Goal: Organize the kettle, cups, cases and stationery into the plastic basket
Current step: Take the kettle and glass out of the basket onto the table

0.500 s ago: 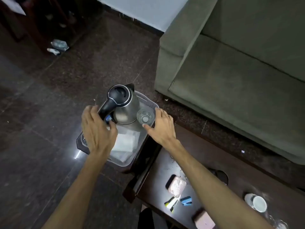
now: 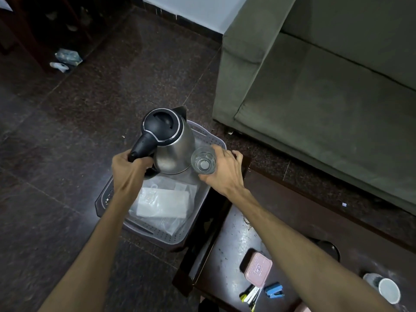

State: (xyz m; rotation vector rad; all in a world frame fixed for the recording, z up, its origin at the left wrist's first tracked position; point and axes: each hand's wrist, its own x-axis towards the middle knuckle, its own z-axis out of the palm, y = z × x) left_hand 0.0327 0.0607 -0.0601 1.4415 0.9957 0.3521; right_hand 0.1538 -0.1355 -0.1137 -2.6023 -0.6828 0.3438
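Note:
My left hand [image 2: 128,171] grips the black handle of a steel kettle [image 2: 173,152], which is over the far end of the grey plastic basket [image 2: 166,238] on the floor; I cannot tell whether it rests on the bottom. Beside the kettle, a clear glass [image 2: 203,162] is held upright in my right hand [image 2: 224,171]. A clear bag holding a white box [image 2: 163,202] lies in the basket. On the dark table [image 2: 231,242] lie a pink case [image 2: 258,271], a blue stapler [image 2: 274,291], pens [image 2: 249,294] and a white cup [image 2: 388,290].
A green sofa [image 2: 326,86] stands to the right, behind the table. The basket sits on the dark tiled floor [image 2: 67,154] against the table's left end. Dark wooden furniture [image 2: 33,30] and some litter [image 2: 67,58] are at the far left.
My left hand now grips the end of the kettle handle. The camera view has shifted a little. The glass stays in my right hand beside the kettle.

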